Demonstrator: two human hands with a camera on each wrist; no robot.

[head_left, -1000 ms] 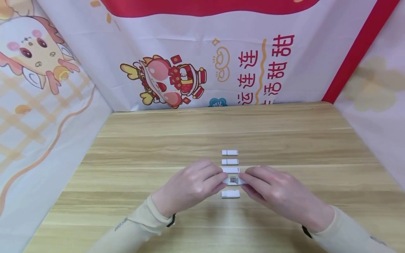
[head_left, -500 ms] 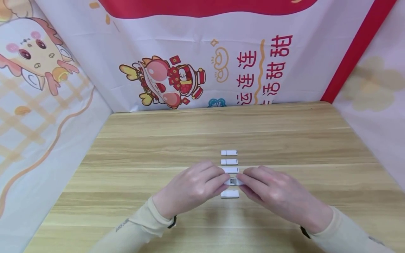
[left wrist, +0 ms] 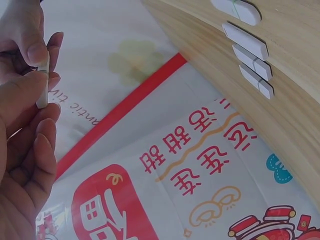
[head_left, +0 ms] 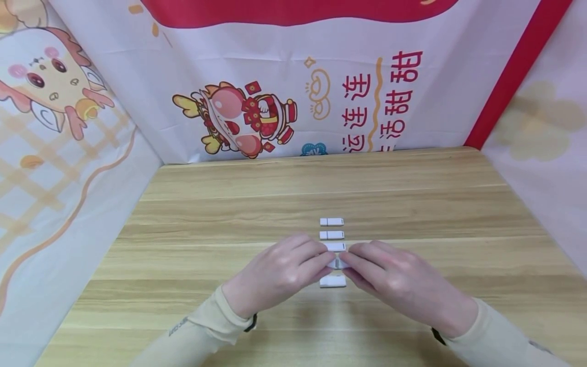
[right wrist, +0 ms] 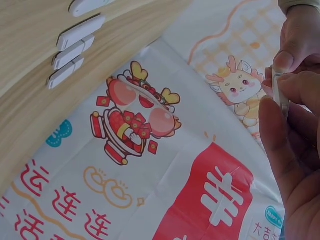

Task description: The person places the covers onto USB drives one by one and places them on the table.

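Observation:
A white USB flash drive (head_left: pixel 338 263) is held between both hands above the table, with only a narrow grey strip showing where its two parts meet. My left hand (head_left: pixel 282 270) pinches its left end between thumb and fingers, and my right hand (head_left: pixel 396 275) pinches the right end. Fingertips hide most of it; which hand has the cap, I cannot tell. In the left wrist view the flash drive (left wrist: pixel 44 87) shows as a thin pale edge. Just in front of the hands lies another white flash drive (head_left: pixel 332 281); a further one (head_left: pixel 337 247) lies right behind them.
Two more white flash drives, one farther back (head_left: pixel 331 222) and one nearer (head_left: pixel 331 235), continue the column on the wooden table (head_left: pixel 206 204). Printed cloth (head_left: pixel 275 61) hangs behind the table and along both sides.
The hands have drawn slightly closer together. The metal plug, plainly visible between them a second ago, has narrowed to a thin strip as the flash drive's two parts came together.

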